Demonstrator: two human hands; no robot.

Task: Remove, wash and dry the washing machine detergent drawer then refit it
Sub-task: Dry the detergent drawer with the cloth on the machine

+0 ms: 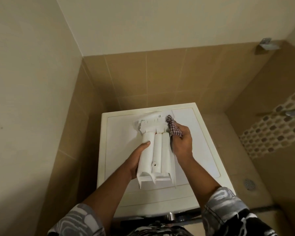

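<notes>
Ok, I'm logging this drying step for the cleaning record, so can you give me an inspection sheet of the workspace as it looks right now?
Surface: white washing machine top, bare apart from the drawer.
Job's things: detergent drawer out of the machine, underside up, over the top; checked cloth pressed at its far right corner.
Clutter: nothing seen.
Grippers: left hand grips the drawer's left side; right hand holds the cloth.
Cables: nothing seen.
Surroundings: tan wall tiles, mosaic strip on the right, floor drain, metal wall fitting.
</notes>
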